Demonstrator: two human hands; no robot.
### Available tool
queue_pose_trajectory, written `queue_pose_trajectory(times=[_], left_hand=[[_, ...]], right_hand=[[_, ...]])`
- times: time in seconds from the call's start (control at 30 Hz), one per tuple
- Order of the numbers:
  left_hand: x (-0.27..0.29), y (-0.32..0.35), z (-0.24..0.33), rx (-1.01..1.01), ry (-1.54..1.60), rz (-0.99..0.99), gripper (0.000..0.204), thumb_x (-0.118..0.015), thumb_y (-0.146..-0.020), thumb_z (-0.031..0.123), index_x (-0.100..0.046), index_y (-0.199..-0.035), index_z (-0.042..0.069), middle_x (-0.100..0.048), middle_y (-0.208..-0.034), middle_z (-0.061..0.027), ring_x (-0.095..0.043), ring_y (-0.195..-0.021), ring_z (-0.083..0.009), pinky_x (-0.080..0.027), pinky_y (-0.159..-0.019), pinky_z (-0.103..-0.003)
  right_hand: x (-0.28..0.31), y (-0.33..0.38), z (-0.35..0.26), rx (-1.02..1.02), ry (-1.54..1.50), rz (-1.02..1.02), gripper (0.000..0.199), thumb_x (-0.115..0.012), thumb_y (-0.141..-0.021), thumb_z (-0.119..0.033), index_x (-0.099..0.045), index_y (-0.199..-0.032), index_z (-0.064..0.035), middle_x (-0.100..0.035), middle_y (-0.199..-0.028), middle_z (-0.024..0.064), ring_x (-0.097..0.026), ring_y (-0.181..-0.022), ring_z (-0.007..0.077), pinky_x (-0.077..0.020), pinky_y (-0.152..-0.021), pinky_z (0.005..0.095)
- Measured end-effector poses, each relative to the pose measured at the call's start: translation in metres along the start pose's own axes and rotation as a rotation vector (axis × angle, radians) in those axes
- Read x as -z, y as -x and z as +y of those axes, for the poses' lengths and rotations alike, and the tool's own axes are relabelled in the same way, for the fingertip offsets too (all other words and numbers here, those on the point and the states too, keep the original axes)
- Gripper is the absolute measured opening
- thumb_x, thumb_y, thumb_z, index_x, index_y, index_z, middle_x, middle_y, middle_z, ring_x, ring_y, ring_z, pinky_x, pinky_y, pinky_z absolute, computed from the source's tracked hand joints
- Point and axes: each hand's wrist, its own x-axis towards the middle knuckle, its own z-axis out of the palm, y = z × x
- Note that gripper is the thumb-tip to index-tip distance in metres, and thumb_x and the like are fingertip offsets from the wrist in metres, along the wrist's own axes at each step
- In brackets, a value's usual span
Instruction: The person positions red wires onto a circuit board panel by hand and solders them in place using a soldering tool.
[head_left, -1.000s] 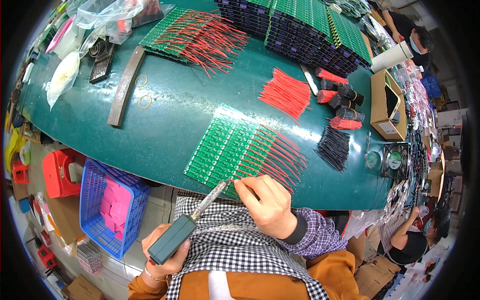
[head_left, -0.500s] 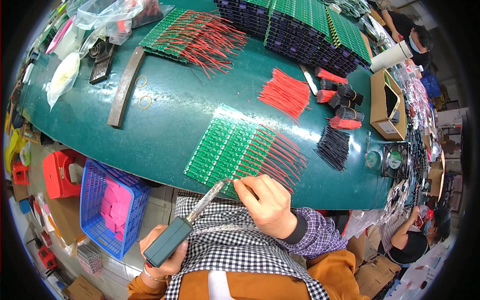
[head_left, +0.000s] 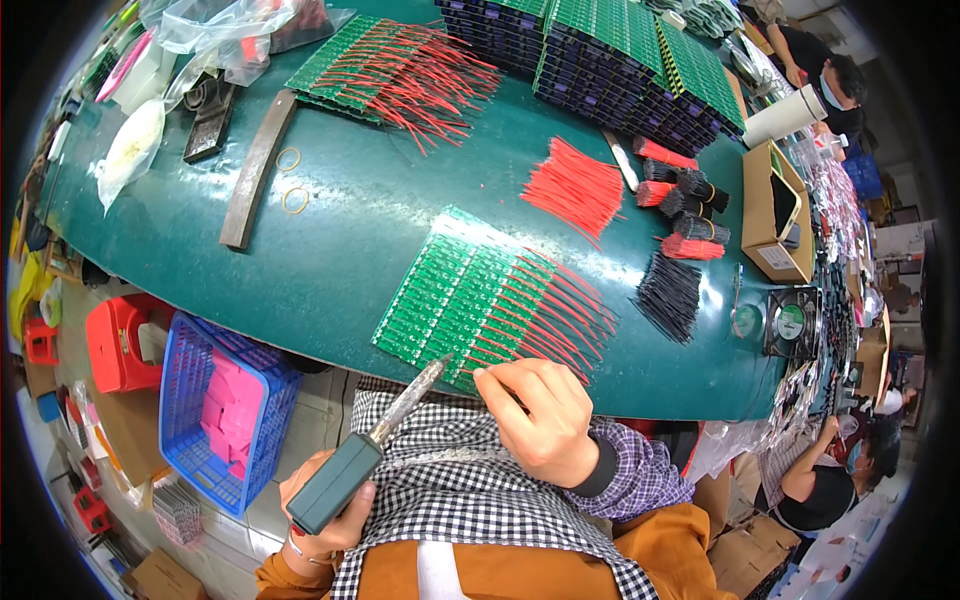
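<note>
My left hand [head_left: 335,510] is wrapped round the dark green handle of a soldering iron [head_left: 345,480]. Its whitish, worn shaft slants up to the near edge of a green circuit board panel [head_left: 425,300], and the tip is over that edge. My right hand [head_left: 540,415] is closed in a pinch at the panel's near right corner, on a red wire [head_left: 466,371] mostly hidden by the fingers. Along the panel's right side, a row of red wires [head_left: 560,310] fans out to the right.
Loose red wires [head_left: 575,190] and black wires [head_left: 668,297] lie to the right, beside bundled wires [head_left: 690,205]. Wired panels [head_left: 340,65], a metal bar [head_left: 255,175] and tall board stacks [head_left: 600,60] are farther back. A small fan [head_left: 790,320] stands right; a blue basket [head_left: 225,420] is below left.
The iron's tip has pulled slightly left, away from the wire end at the panel's corner. My right hand has shifted a little right and nearer to me.
</note>
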Motion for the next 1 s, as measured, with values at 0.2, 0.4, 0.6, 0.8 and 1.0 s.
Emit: queue_pose_trajectory(times=[0.2, 0.4, 0.6, 0.8, 1.0], left_hand=[[0.0, -0.003, -0.001, -0.07, -0.016, 0.011, 0.03, -0.081, -0.071, 0.007, -0.077, -0.099, -0.006, -0.075, -0.092, -0.0195, -0.076, -0.078, -0.0346, -0.062, -0.071, -0.04], [0.0, -0.009, 0.008, -0.064, 0.001, 0.023, 0.029, -0.08, -0.071, 0.006, -0.077, -0.098, -0.005, -0.073, -0.09, -0.0173, -0.075, -0.075, -0.0329, -0.06, -0.067, -0.039], [0.001, -0.017, 0.012, -0.158, -0.047, 0.009, 0.028, -0.081, -0.071, 0.006, -0.077, -0.096, -0.005, -0.072, -0.088, -0.0165, -0.073, -0.073, -0.0324, -0.059, -0.064, -0.038], [0.002, -0.024, 0.018, -0.203, -0.046, 0.006, 0.026, -0.081, -0.071, 0.005, -0.076, -0.095, -0.005, -0.071, -0.087, -0.0158, -0.072, -0.07, -0.0313, -0.057, -0.062, -0.038], [0.002, -0.024, 0.017, -0.212, -0.045, 0.008, 0.027, -0.081, -0.071, 0.003, -0.075, -0.096, -0.005, -0.071, -0.087, -0.015, -0.071, -0.07, -0.0301, -0.056, -0.061, -0.037]], right_hand=[[0.0, 0.004, -0.001, -0.028, -0.024, -0.046, 0.029, -0.076, -0.073, 0.002, -0.076, -0.102, 0.0003, -0.071, -0.092, 0.0068, -0.069, -0.079, 0.0218, -0.0525, -0.066, 0.0336], [-0.003, 0.005, -0.001, -0.029, -0.02, -0.057, 0.028, -0.076, -0.073, 0.002, -0.075, -0.102, 0.0006, -0.071, -0.091, 0.0072, -0.068, -0.077, 0.0218, -0.0523, -0.065, 0.0339], [-0.004, 0.005, -0.001, -0.028, -0.009, -0.042, 0.028, -0.076, -0.073, 0.002, -0.075, -0.101, 0.0004, -0.071, -0.091, 0.007, -0.068, -0.077, 0.0216, -0.0524, -0.064, 0.0335], [-0.006, 0.007, -0.001, -0.03, 0.0, -0.048, 0.029, -0.076, -0.072, 0.002, -0.075, -0.102, 0.0002, -0.071, -0.092, 0.0069, -0.068, -0.077, 0.0214, -0.0531, -0.065, 0.0334], [-0.006, 0.006, -0.002, -0.025, 0.007, -0.047, 0.03, -0.075, -0.072, 0.002, -0.075, -0.102, -0.0001, -0.071, -0.092, 0.0067, -0.068, -0.077, 0.0214, -0.0532, -0.064, 0.0332]])
